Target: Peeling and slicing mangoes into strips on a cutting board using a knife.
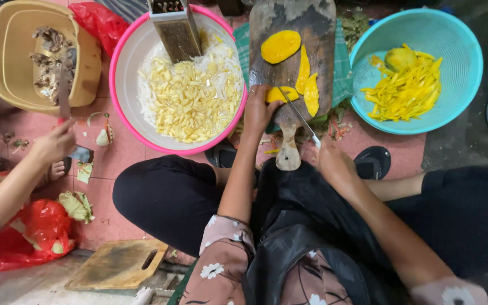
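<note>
Left hand [259, 110] fingers pressed together pin mango slice [281, 94] lying crosswise on cutting board [289, 34]; right hand [330, 160] fingers wrapped around knife [300, 117] angled into it.

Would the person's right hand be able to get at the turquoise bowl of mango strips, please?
Probably yes: the right hand holds a knife beside the bowl, with only bare floor between.

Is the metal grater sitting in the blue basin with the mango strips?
No, the metal grater leans in the pink-rimmed basin of chopped pale pieces, while the blue basin holds only yellow mango strips.
</note>
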